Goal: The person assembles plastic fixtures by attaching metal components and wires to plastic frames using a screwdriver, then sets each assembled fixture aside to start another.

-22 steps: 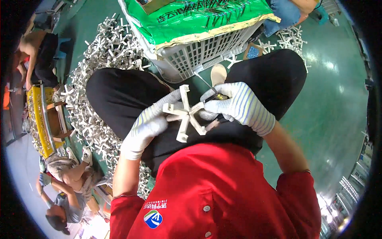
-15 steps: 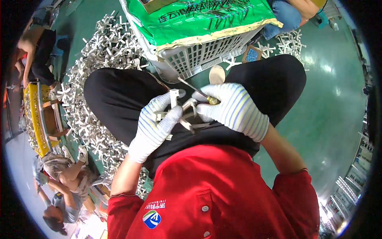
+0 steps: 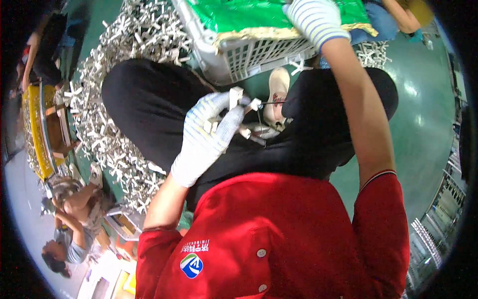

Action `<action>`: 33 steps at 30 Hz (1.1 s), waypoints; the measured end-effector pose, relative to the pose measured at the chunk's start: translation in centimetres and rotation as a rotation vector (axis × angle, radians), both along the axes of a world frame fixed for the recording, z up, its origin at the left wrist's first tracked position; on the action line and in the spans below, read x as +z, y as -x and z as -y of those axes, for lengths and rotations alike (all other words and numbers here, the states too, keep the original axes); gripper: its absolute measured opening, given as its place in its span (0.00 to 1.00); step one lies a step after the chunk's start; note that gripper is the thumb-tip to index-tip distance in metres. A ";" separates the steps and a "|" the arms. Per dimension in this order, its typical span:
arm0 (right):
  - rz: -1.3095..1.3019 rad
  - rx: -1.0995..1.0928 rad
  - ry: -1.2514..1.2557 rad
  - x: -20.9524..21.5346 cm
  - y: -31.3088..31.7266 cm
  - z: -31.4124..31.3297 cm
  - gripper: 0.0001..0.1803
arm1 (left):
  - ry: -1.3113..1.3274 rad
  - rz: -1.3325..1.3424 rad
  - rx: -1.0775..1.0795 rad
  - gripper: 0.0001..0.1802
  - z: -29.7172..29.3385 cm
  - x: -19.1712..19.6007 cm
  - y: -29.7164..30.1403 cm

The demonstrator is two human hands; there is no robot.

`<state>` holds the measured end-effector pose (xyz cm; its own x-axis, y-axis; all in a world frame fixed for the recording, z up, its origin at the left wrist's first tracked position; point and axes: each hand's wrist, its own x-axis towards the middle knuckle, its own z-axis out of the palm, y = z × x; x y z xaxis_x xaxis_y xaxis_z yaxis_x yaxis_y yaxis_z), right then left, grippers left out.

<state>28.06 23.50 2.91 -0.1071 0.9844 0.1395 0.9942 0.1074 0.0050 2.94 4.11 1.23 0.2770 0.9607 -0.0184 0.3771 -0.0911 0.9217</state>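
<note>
Left hand is clamped on a white star over the lap. Right hand is up at the green sheet on the crate, can't tell if it's gripping anything. Big pile of stars on the floor, left side.

Red shirt, L chest | sm. wht lettering, 2 rows | adj. rnd blu/grn/wht logo

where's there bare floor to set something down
Bare green floor shows between the right knee and the items along the picture's right rim. Beside the left knee, heaped white parts crowd the floor; the green-topped crate has the right hand over it.
</note>
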 end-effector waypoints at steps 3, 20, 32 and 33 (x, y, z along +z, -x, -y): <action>0.017 0.028 -0.041 -0.7 -0.4 -0.6 0.13 | 0.071 0.027 -0.006 0.11 -0.4 0.1 0.2; -1.178 0.258 0.644 3.5 2.6 16.4 0.13 | 0.532 0.471 -0.108 0.19 1.0 2.7 1.1; -1.343 0.068 0.807 1.1 2.7 18.0 0.12 | 0.375 0.315 -0.191 0.13 2.3 1.9 1.7; -1.355 0.071 0.808 0.9 2.7 17.9 0.13 | 0.376 0.316 -0.191 0.13 2.3 2.1 1.7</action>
